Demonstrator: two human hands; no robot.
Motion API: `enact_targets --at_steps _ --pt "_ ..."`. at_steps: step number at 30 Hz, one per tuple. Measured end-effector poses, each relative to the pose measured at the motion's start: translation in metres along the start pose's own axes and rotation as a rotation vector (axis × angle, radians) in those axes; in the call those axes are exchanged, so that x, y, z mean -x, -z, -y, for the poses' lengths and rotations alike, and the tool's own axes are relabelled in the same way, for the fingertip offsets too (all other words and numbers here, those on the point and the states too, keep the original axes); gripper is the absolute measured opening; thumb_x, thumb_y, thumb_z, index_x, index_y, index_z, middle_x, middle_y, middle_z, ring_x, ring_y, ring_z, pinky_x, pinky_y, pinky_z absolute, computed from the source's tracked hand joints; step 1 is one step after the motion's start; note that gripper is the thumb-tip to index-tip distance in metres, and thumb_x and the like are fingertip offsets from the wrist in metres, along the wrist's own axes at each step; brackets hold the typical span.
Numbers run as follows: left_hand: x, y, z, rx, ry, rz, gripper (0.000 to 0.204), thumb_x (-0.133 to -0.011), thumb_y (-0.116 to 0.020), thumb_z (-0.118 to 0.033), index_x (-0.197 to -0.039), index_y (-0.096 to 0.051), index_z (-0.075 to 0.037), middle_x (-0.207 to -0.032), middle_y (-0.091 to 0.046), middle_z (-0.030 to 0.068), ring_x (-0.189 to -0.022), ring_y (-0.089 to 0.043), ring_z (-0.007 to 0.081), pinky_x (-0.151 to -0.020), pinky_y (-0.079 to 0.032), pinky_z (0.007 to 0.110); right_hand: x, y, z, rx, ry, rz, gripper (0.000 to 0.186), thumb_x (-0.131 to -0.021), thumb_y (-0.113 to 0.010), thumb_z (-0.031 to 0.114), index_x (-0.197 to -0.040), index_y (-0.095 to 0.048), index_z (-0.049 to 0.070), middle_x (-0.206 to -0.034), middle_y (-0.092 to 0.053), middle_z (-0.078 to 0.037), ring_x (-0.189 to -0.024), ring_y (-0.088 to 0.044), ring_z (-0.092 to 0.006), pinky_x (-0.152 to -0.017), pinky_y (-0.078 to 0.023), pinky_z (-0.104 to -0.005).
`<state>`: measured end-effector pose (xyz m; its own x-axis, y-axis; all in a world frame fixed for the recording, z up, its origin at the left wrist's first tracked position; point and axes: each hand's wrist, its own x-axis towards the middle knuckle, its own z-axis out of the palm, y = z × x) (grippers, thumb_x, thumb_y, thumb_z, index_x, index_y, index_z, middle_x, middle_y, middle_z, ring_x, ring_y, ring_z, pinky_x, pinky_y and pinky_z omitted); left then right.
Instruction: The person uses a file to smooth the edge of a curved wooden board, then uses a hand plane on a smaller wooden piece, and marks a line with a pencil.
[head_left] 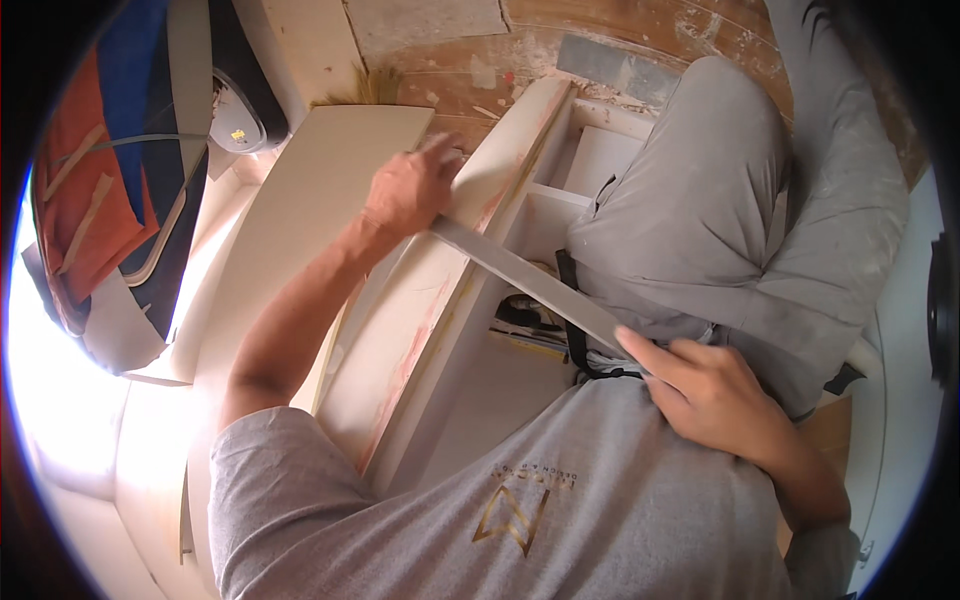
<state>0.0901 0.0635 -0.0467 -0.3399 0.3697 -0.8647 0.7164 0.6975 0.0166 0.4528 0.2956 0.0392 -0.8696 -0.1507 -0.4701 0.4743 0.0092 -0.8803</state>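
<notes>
A long, flat grey bar slants across a cream wooden board with reddish patches along its edge. My right hand grips the near end of the bar, its index finger stretched against it and the other fingers curled. At the bar's far end, my left hand is over the board. The left fingers are bent and smeared by motion, so their hold on the bar is unclear. Below the bar, the board forms one side of a white open cabinet with compartments.
A wide cream panel leans left of the board. Inside the cabinet lies a dark object I cannot make out. My grey-trousered leg rests across its right side. Orange and blue fabric is at far left; the wooden floor is dusty.
</notes>
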Motion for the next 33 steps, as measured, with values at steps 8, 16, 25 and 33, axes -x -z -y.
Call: enact_targets --at_steps 8,16,25,33 --pt "-0.090 0.001 0.105 -0.292 0.073 -0.145 0.045 -0.108 -0.057 -0.036 -0.151 -0.060 -0.023 -0.107 -0.078 0.0247 -0.105 -0.074 0.0464 -0.094 -0.058 0.056 -0.123 -0.077 -0.024 -0.061 0.051 -0.120 0.054 -0.095 -0.067 0.001 -0.149 -0.064 0.004 -0.082 -0.070 -0.024 -0.071 -0.069 -0.0426 -0.069 -0.057 -0.0524" --pt "-0.010 0.013 -0.017 -0.083 -0.025 0.028 0.045 -0.108 -0.061 -0.037 -0.151 -0.061 -0.022 -0.090 -0.077 0.0236 -0.089 -0.076 0.0466 -0.084 -0.060 0.055 0.004 -0.010 -0.001 -0.084 0.061 -0.081 0.061 -0.091 -0.068 0.000 -0.151 -0.061 0.001 -0.074 -0.067 -0.017 -0.060 -0.069 -0.0350 -0.057 -0.058 -0.0469" --pt "-0.051 -0.007 0.006 -0.060 -0.073 -0.115 0.040 -0.106 -0.063 -0.029 -0.146 -0.063 -0.022 -0.089 -0.077 0.0235 -0.087 -0.075 0.0464 -0.081 -0.060 0.054 -0.032 -0.040 -0.018 -0.012 -0.021 -0.007 0.072 -0.087 -0.065 -0.004 -0.157 -0.051 -0.005 -0.073 -0.068 -0.022 -0.056 -0.068 -0.0370 -0.055 -0.056 -0.0494" --pt "-0.121 -0.020 0.072 -0.300 -0.105 -0.169 0.034 -0.107 -0.057 -0.033 -0.138 -0.061 -0.019 -0.101 -0.079 0.0227 -0.100 -0.075 0.0464 -0.088 -0.059 0.057 -0.117 -0.064 -0.018 -0.061 -0.114 -0.004 0.066 -0.094 -0.062 0.001 -0.159 -0.050 0.000 -0.080 -0.070 -0.028 -0.071 -0.069 -0.0473 -0.072 -0.056 -0.0563"
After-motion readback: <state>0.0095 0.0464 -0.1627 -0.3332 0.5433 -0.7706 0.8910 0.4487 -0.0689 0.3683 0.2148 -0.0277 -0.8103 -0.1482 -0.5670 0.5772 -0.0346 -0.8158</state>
